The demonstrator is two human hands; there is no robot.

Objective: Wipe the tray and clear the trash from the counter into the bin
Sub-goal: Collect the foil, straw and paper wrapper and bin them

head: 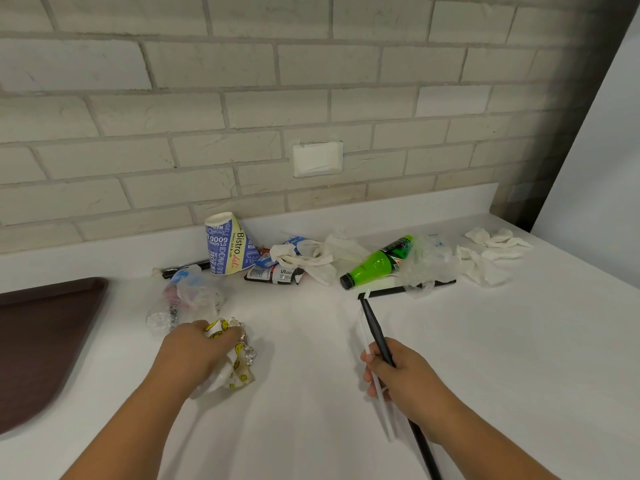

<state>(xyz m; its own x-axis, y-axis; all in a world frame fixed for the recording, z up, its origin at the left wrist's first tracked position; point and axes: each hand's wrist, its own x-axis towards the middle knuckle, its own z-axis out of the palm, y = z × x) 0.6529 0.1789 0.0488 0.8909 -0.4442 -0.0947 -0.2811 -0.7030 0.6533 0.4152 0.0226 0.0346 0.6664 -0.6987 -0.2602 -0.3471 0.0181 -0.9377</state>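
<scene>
Centrally, "Bistro deli" cup (227, 245), green bottle (377, 261)

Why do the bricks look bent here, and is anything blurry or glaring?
Head view: the wide lens bows the brick wall and the counter; the brown tray at the left is smeared, while the paper cup and green bottle look sharp; light is soft and even, only faint shadows by the left hand and right hand, no glare.

L hand (194, 348) palm-down, fingers curled on wrapper (242, 355); R hand (398, 374) fisted round black handle (375, 327) + straw (364, 337); both forearms extended fwd.
</scene>
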